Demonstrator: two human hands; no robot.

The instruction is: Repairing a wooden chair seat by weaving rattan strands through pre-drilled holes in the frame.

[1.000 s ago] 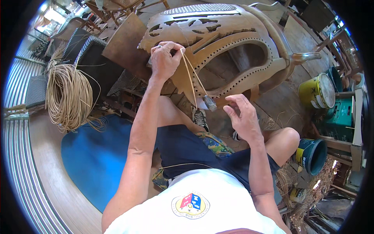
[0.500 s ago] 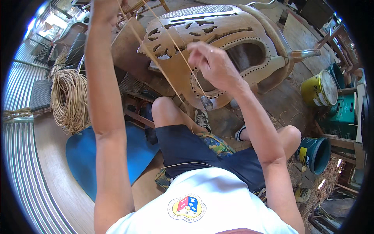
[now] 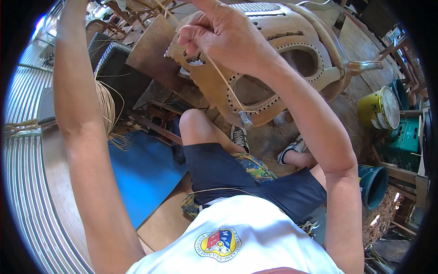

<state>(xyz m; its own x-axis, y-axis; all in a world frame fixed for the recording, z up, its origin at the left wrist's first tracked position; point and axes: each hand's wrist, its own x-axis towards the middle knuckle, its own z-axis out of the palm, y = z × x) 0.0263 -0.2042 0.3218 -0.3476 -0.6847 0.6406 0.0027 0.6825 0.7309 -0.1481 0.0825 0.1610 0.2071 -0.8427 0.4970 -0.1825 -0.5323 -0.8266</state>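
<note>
My right hand (image 3: 211, 34) is closed on a pale cane strand (image 3: 221, 77) at the upper middle, over a carved wooden chair frame (image 3: 329, 50) lying on its side. The strand runs down to the frame's hole-dotted oval rim, where a short grey cylindrical tool (image 3: 245, 119) sits at the lower edge. Above my hand, the strand continues toward the top of the picture. My left arm (image 3: 86, 137) reaches up the left side; its hand is cut off by the top edge. My right arm covers part of the chair's oval opening.
A cane coil (image 3: 104, 109) hangs by dark woven pieces (image 3: 121, 64) at left, over a blue mat (image 3: 141, 169). Corrugated metal (image 3: 23, 173) edges the left. Buckets (image 3: 376, 109) and a green crate (image 3: 401, 141) stand at right. A board (image 3: 150, 43) and wooden furniture lie behind.
My left hand has moved up and left out of sight, drawing the strand loop out. My right hand has risen and moved left, closing on the strand.
</note>
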